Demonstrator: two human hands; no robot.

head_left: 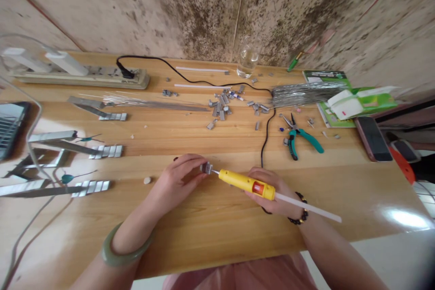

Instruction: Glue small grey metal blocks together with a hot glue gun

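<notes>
Between the thumb and fingers of my left hand (178, 183) is a small grey metal piece (205, 168), pinched just above the table. My right hand (277, 195) is closed round a yellow hot glue gun (244, 182). Its thin metal nozzle points left and meets or nearly meets the grey piece; I cannot tell if they touch. A white glue stick (307, 206) sticks out of the gun's back end. The gun's black cord (268, 133) runs away from my right hand toward the back of the table.
Small grey metal pieces (221, 105) lie in a loose pile behind my hands. Teal-handled pliers (299, 138), a phone (374, 139), a bundle of metal wires (306, 94) and a glass of water (248, 61) are to the right. Left are a power strip (102, 79) and metal strip stands (81, 147).
</notes>
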